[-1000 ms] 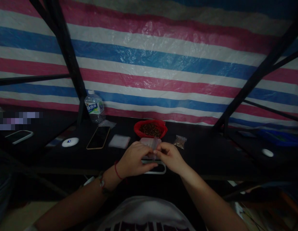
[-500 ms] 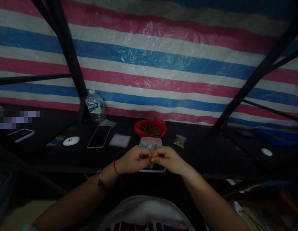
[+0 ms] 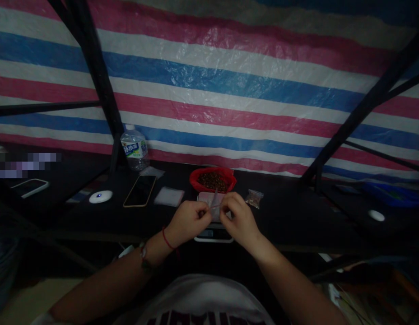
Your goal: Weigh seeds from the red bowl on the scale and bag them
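Observation:
Between my two hands is a small clear zip bag (image 3: 215, 208), pinched on its left side by my left hand (image 3: 192, 221) and on its right by my right hand (image 3: 239, 220). Its contents, if any, are too dim to make out. Beneath the hands lies a white digital scale (image 3: 213, 239) with a small display at its front edge. Just behind it a red plastic bag (image 3: 195, 180), spread open like a bowl, holds many small dark brown pieces. A filled zip bag (image 3: 253, 198) rests right of my right hand, and a stack of clear bags (image 3: 169, 197) lies left of the scale.
A phone (image 3: 140, 191), a white oval device (image 3: 100, 197) and a clear plastic bottle (image 3: 134, 148) stand or lie on the left. Another white device (image 3: 376, 215) and a blue item (image 3: 392, 195) are at the right. Dark metal posts (image 3: 103, 85) frame the striped sheet behind.
The hands were close together around the bag; now they have drawn slightly apart, with the bag held between them. My right hand has risen a little, and the scale's display shows more.

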The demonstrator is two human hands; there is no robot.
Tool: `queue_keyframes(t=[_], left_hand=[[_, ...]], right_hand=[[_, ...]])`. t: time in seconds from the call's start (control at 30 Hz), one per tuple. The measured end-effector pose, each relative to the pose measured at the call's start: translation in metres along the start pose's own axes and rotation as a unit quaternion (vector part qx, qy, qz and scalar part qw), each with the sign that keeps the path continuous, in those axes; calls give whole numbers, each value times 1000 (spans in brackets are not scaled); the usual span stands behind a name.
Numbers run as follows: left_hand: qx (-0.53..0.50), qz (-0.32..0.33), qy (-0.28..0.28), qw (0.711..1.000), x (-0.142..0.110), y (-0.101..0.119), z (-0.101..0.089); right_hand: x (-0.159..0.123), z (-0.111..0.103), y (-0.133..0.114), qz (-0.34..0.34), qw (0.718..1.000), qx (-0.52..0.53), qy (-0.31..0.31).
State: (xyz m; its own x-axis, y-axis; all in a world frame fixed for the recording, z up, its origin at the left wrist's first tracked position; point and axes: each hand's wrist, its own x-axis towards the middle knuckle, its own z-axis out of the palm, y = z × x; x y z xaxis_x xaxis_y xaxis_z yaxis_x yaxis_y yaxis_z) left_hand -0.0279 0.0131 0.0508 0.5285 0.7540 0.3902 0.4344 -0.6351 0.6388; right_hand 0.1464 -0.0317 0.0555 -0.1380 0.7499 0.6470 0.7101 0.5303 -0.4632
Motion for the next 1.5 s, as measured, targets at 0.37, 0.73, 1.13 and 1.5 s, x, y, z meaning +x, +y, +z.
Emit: queue_keyframes(t=[0.37,0.73,1.13,1.5], left_hand=[[121,188,-19,974,-9,7,5],[155,221,-39,962,4,-5,-13],[147,85,2,985,27,-61,-30],[102,73,-49,991,30,-71,-3]], right_hand=[[-5,3,1,-14,995,-4,-97],[-1,9,-2,48,989,65,-124],[20,6,88,97,994,33,-23],[110,61,147,68,914,-190,-352]])
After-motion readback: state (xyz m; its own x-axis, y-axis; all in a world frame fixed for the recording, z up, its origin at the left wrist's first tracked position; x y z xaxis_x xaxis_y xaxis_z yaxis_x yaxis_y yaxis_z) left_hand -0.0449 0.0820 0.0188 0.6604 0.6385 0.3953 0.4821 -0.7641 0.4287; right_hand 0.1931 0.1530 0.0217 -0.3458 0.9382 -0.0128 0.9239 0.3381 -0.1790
